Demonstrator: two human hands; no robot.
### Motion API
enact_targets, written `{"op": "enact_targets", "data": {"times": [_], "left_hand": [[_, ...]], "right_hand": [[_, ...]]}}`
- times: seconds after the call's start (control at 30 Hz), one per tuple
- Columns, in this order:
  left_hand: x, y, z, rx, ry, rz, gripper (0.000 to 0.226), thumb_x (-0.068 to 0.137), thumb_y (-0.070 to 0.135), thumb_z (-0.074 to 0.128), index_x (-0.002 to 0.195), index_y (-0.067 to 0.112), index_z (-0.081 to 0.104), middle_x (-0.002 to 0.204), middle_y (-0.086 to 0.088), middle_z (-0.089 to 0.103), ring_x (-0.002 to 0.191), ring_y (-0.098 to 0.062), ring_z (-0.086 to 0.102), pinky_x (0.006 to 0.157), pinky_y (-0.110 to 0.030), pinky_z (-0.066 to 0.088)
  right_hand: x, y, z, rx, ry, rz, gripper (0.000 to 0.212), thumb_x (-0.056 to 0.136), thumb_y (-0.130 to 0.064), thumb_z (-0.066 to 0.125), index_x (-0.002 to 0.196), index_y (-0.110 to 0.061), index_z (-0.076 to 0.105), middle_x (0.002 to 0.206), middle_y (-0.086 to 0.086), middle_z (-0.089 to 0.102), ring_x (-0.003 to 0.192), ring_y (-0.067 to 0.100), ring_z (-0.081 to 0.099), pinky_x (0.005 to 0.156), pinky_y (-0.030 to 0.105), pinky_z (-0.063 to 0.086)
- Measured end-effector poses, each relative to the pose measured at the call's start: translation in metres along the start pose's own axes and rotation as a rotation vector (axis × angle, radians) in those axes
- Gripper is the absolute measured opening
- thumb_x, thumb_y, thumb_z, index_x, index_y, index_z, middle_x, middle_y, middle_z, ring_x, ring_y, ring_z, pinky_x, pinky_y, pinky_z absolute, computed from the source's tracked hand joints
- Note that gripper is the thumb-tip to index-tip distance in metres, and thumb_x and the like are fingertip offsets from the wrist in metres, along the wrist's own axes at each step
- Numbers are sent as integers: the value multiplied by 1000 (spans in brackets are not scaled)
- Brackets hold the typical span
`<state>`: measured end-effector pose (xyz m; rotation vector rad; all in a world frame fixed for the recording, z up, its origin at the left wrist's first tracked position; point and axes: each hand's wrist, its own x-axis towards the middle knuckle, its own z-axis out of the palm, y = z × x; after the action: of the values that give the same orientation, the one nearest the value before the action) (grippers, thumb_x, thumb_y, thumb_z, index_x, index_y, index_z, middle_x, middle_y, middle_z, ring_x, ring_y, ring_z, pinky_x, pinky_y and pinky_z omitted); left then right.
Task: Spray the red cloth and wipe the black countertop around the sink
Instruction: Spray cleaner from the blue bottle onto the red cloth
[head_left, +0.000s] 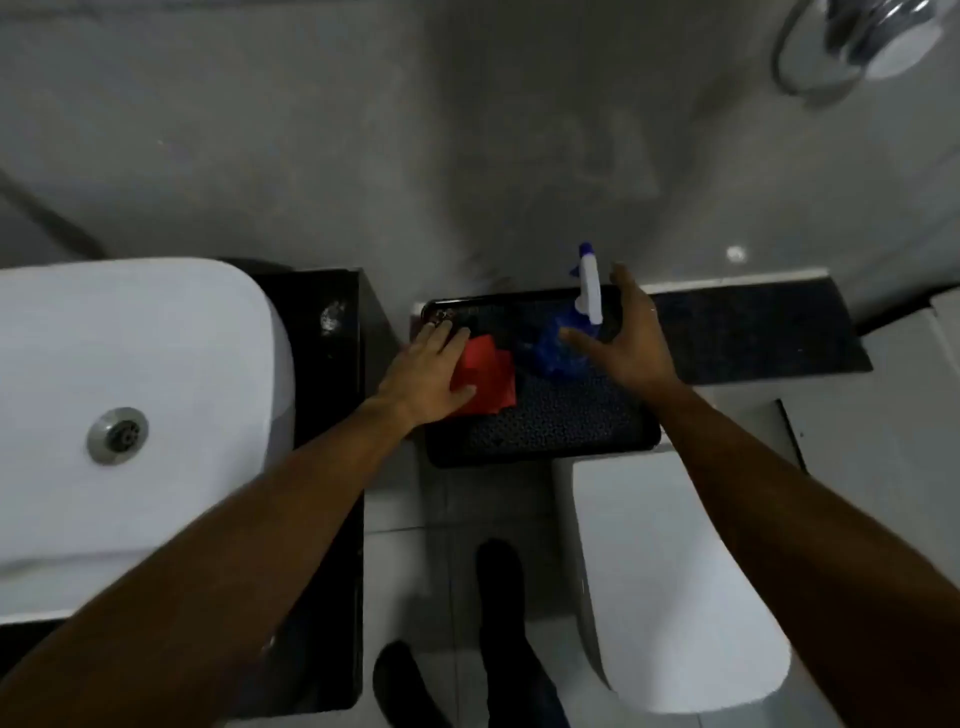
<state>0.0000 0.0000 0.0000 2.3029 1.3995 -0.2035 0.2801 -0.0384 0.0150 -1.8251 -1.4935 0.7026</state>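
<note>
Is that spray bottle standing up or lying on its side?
Upright: the spray bottle stands in the black tray, white nozzle topmost, blue body below.

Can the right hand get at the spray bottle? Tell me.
Probably yes. The right hand is open right beside the spray bottle on the black tray, with nothing between them; the left hand is on the red cloth.

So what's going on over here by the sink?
A person is reaching with both bare hands into a black tray that sits between the white sink and the toilet. The left hand rests flat on the red cloth. The right hand is open, closing in on the blue spray bottle, not yet gripping it. Wiping of the black countertop hasn't begun.
</note>
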Motion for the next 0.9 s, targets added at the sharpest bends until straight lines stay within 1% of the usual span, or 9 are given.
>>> {"op": "enact_targets", "data": {"times": [0.17, 0.33, 0.43, 0.5, 0.57, 0.7, 0.77, 0.83, 0.9], "left_hand": [[10, -23, 33, 19, -97, -106, 88, 91, 49, 60, 158, 18, 11, 166, -11, 8, 153, -32, 6, 120, -52, 25], [19, -32, 58, 16, -149, -169, 87, 93, 55, 54, 158, 22, 7, 167, -8, 4, 153, -33, 4, 118, -55, 28], [20, -35, 67, 21, -183, -209, 85, 94, 56, 51, 158, 23, 5, 167, -7, 1, 153, -33, 2, 116, -56, 30], [20, -37, 69, 17, -179, -218, 85, 94, 56, 51, 158, 23, 5, 167, -8, 1, 153, -33, 3, 116, -56, 30], [20, -38, 67, 8, -171, -225, 85, 94, 55, 52, 158, 23, 5, 167, -9, 2, 153, -34, 5, 116, -56, 29], [23, -36, 63, 20, -151, -221, 87, 93, 54, 54, 158, 21, 6, 166, -10, 2, 152, -35, 9, 113, -58, 32], [24, -35, 64, 27, -152, -221, 88, 93, 54, 55, 158, 20, 6, 166, -11, 2, 151, -36, 11, 111, -59, 34], [25, -34, 67, 22, -150, -221, 90, 91, 54, 57, 158, 20, 7, 166, -11, 2, 151, -37, 11, 111, -59, 34], [26, -34, 70, 18, -138, -224, 91, 91, 54, 58, 158, 20, 7, 166, -11, 3, 151, -37, 11, 112, -59, 32]], "right_hand": [[24, 10, 32, 230, -25, 110, 67, 80, -45, 76, 137, -26, 47, 112, 4, 68, 102, 18, 66, 92, 44, 57], [39, 21, 51, 376, -25, 133, 41, 85, -18, 66, 124, -15, 54, 85, 12, 65, 82, 34, 66, 80, 48, 58], [47, 25, 56, 402, -26, 125, 3, 86, -12, 58, 89, -12, 59, 69, 6, 59, 65, 23, 60, 61, 36, 50], [52, 23, 54, 431, -1, 137, 17, 87, -8, 57, 74, 3, 58, 62, 0, 60, 57, 13, 60, 54, 28, 49], [55, 16, 51, 454, -14, 146, 21, 85, -6, 59, 76, 13, 59, 65, 4, 61, 59, 8, 60, 57, 25, 50], [46, -8, 50, 444, -210, 182, 12, 73, -15, 67, 63, -10, 61, 59, -4, 62, 59, 11, 60, 55, 24, 49], [34, -13, 54, 450, -370, 271, 5, 74, -10, 70, 79, -11, 68, 64, -2, 65, 64, 16, 63, 59, 28, 53], [20, -11, 62, 446, -568, 335, 21, 77, -2, 67, 92, -16, 68, 68, -4, 69, 68, 17, 67, 63, 31, 56], [5, -6, 71, 362, -695, 379, 22, 71, -6, 69, 80, -26, 67, 63, -7, 70, 64, 11, 69, 63, 29, 55]]}}
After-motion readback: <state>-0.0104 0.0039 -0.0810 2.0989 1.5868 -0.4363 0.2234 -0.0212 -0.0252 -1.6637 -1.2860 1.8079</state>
